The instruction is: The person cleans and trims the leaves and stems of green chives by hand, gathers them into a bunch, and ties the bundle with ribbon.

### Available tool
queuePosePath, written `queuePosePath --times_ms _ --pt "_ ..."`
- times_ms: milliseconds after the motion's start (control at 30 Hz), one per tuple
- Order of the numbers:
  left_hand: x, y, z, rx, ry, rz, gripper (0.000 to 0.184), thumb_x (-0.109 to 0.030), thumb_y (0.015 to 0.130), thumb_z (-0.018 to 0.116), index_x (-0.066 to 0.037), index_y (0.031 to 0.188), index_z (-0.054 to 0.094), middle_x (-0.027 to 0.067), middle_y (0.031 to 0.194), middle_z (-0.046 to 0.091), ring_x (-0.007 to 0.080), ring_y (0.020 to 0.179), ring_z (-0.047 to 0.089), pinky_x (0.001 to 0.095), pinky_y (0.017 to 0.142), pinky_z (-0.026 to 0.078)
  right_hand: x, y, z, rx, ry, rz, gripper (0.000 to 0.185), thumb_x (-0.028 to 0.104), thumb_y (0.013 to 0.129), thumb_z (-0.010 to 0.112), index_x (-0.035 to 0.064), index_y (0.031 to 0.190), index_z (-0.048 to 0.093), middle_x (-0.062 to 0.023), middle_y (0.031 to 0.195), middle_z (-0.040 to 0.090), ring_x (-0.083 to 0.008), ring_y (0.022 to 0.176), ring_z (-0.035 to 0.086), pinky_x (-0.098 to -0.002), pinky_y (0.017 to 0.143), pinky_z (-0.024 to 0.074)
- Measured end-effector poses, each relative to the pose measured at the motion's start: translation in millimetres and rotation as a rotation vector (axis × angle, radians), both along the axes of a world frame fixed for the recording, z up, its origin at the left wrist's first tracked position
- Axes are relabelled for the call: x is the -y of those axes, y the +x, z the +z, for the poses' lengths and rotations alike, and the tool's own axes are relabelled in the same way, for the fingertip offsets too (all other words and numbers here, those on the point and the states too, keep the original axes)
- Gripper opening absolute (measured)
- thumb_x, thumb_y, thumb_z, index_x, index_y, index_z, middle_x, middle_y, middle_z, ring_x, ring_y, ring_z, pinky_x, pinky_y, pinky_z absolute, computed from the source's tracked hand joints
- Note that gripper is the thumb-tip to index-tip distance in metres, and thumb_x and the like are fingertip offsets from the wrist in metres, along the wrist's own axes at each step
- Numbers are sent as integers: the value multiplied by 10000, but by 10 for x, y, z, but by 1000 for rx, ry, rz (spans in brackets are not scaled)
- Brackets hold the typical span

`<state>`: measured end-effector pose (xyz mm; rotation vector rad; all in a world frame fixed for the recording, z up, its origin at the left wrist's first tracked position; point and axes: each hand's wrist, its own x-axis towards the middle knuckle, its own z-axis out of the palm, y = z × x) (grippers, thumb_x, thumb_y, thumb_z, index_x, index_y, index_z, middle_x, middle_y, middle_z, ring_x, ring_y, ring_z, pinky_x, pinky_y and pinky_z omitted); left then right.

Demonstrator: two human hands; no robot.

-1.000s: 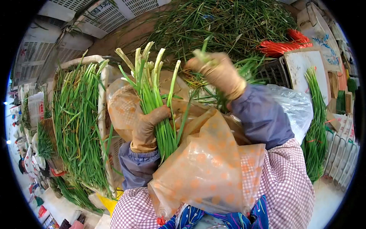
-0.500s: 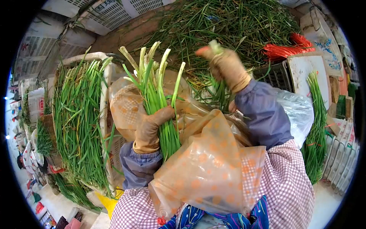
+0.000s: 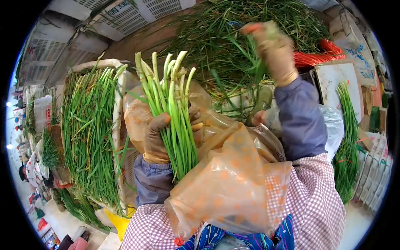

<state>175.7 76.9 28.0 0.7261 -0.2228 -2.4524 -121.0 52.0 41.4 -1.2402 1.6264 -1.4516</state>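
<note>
My left hand [image 3: 157, 139], in a brown glove, grips a bunch of scallion-like greens [image 3: 177, 121] around the middle. Their pale, thick ends point up and away from me, while the green part reaches down to my lap. My right hand [image 3: 275, 52], also gloved and with orange-red at a fingertip, is raised over the far pile. It is smeared by motion, but its fingers look closed on loose green leaves [image 3: 255, 54] that hang below it. An orange-dotted plastic apron [image 3: 227, 175] covers my lap.
A white crate [image 3: 118, 100] full of greens stands at left. Ahead lies a large heap of leafy scraps [image 3: 200, 46], with red ties [image 3: 310, 58] at its right. A tied bundle of thin greens [image 3: 346, 146] and a clear plastic bag [image 3: 331, 129] are at right.
My right hand has moved up and to the right, with leaves trailing from it. My left hand's fingers have shifted on the bunch, and the stalks' pale ends have spread.
</note>
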Motion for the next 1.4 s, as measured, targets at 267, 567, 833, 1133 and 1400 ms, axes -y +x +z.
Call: queuePosePath --times_ms 267,567,833,1133,1400 --pt "-28 -68 74 172 -63 86 474 -273 725 628 0 1099 531 156 973 621 314 881 619 434 780 536 -202 975 -255 855 396 376 161 188 856 614 28 865 635 41 570 437 -41 431 327 -220 396 227" --pt "11 -3 0 87 -150 190 475 -330 750 619 13 1068 535 144 920 618 319 810 617 449 771 516 -98 -95 -384 477 33 -169 253 256 896 536 20 893 627 -29 642 541 -108 529 529 -221 466 446" --pt "-30 -159 148 235 -192 254 456 -311 739 615 -18 1079 536 132 881 629 259 704 621 374 659 547 -207 402 35 302 133 321 166 187 839 571 43 918 595 1 706 570 -61 525 488 -187 433 395" --pt "-36 -77 48 91 -86 246 401 -350 775 581 -11 989 569 176 842 641 274 738 626 386 677 544 -401 895 -310 821 525 432 137 162 773 712 64 805 621 27 539 486 -50 426 402 -225 379 284" --pt "-183 -98 136 506 -333 48 491 -31 702 649 -29 1165 488 109 986 609 209 797 625 333 685 538 -399 989 -111 547 285 430 174 139 776 702 26 901 657 -10 738 618 -63 643 529 -232 579 450"
